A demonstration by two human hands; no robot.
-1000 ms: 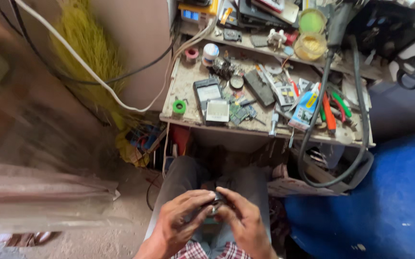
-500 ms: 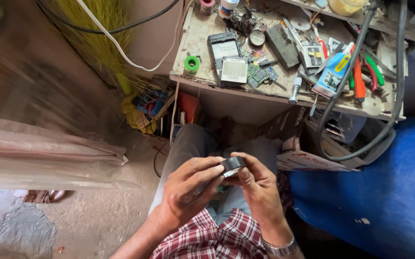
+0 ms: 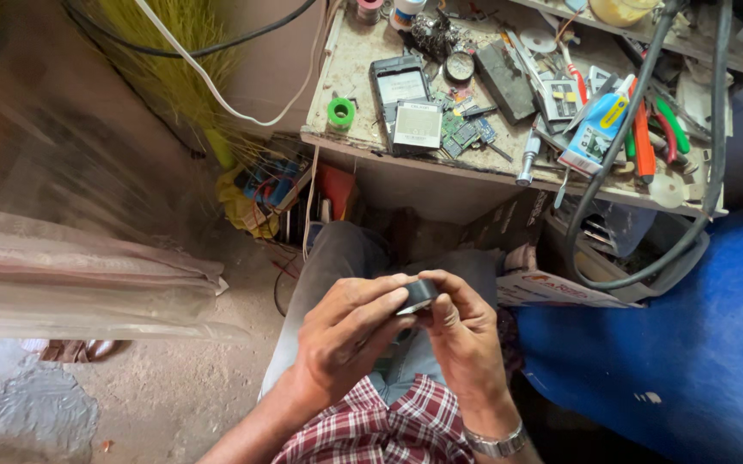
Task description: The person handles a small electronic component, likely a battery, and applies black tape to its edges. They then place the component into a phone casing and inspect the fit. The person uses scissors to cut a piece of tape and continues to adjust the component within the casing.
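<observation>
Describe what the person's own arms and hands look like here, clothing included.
Both hands are bare: left hand, right hand. A silver metal wristwatch circles the right wrist. The forearms are uncovered; a red-and-white checked shirt shows between them.

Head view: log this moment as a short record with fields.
Setting: cluttered workbench ahead, person seated, dirt floor
Held item: small dark roll of tape, pinched between both hands over the lap
Left hand: fingers curled over the roll's left side
Right hand: fingers on the roll's right side, metal wristwatch
On bench: green tape roll, circuit boards, red-handled pliers, black cable
</observation>
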